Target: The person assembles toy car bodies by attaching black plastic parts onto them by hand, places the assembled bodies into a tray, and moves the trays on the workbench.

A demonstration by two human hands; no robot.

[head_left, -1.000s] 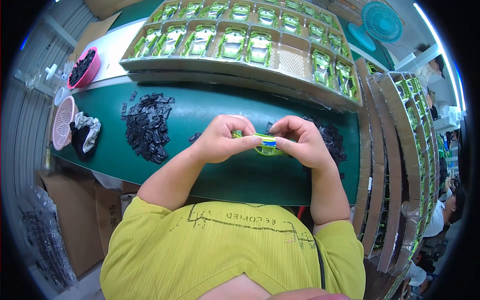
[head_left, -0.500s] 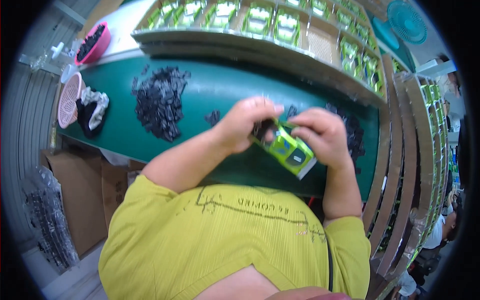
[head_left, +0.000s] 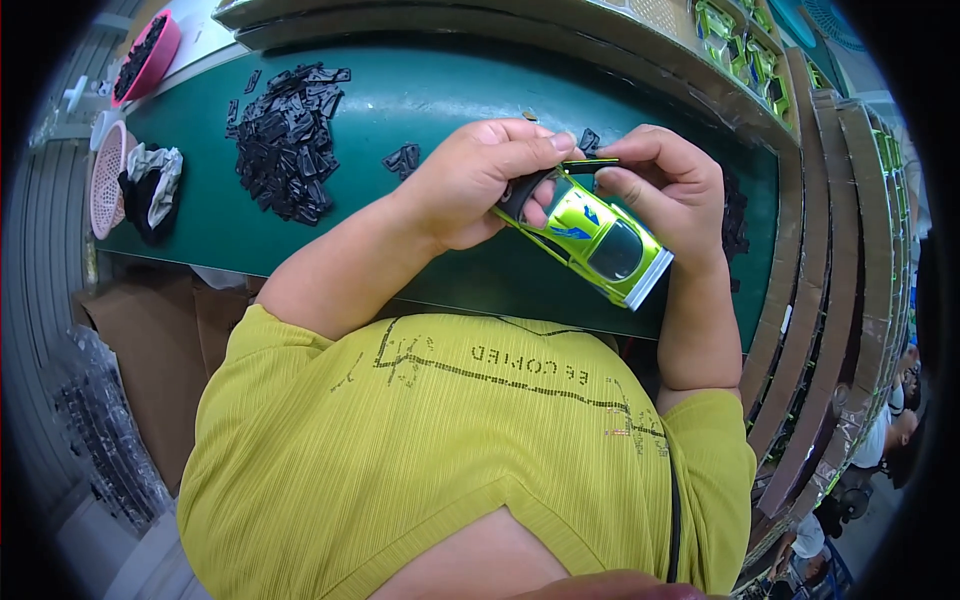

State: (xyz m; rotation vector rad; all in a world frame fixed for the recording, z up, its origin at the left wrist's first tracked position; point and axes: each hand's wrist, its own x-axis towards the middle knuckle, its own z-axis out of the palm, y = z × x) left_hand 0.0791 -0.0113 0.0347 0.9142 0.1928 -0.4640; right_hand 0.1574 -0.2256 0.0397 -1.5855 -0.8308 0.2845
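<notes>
A bright green toy car body [head_left: 579, 213] with blue markings and a dark window tilts over the table. My left hand [head_left: 478, 180] is closed on its dark end, with fingers reaching inside the shell. Thumb and forefinger of my right hand [head_left: 672, 185] pinch a thin black-and-green strip [head_left: 600, 164] at the car's far side, like a small door; whether it is joined to the body I cannot tell. Loose black plastic parts [head_left: 588, 140] lie just beyond the hands, and a few more black pieces [head_left: 403, 160] are beside my left wrist.
A large heap of black parts [head_left: 285, 145] covers the left of the green table [head_left: 400, 95]. Further left stand a pink bowl [head_left: 150, 62] of black parts and a pale pink basket [head_left: 107, 180] beside dark and white cloth. Cardboard trays [head_left: 640, 70] line the back and right.
The whole view has shifted, so the table sits higher. My right hand has moved from the car's side to pinch the black-and-green strip. My left hand keeps its hold.
</notes>
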